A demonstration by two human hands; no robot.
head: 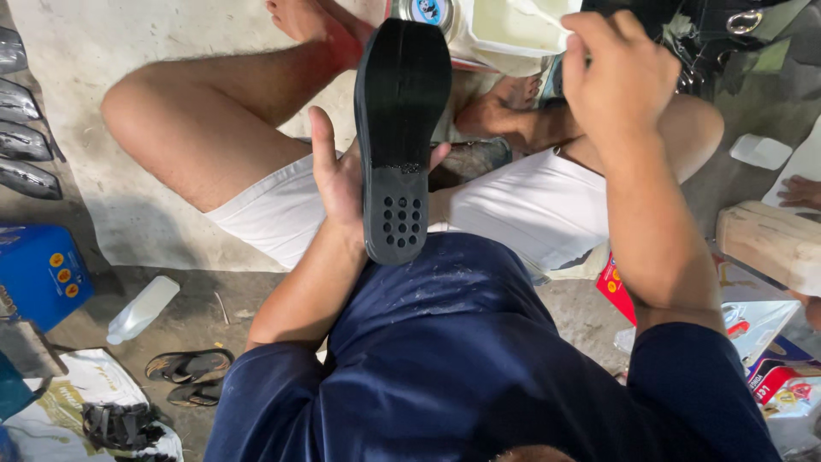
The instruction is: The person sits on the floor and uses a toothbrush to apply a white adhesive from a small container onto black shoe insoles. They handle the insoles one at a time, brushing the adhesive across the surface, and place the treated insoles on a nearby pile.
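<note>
left hand (338,175) grip: clasps black sole (400,128) upright | right hand (616,73) grip: unclear, at white container (505,30)

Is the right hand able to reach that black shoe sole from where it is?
Probably yes. The right hand is up by the white container, right beside the black sole that the left hand holds, with nothing between.

Bare floor (94,51) open at left, tub (505,34) perhaps blocking ahead

Blue box (38,274) with round yellow marks, floor left; red-and-white printed packets (770,359), floor right; round-labelled white container (479,26), top.
</note>
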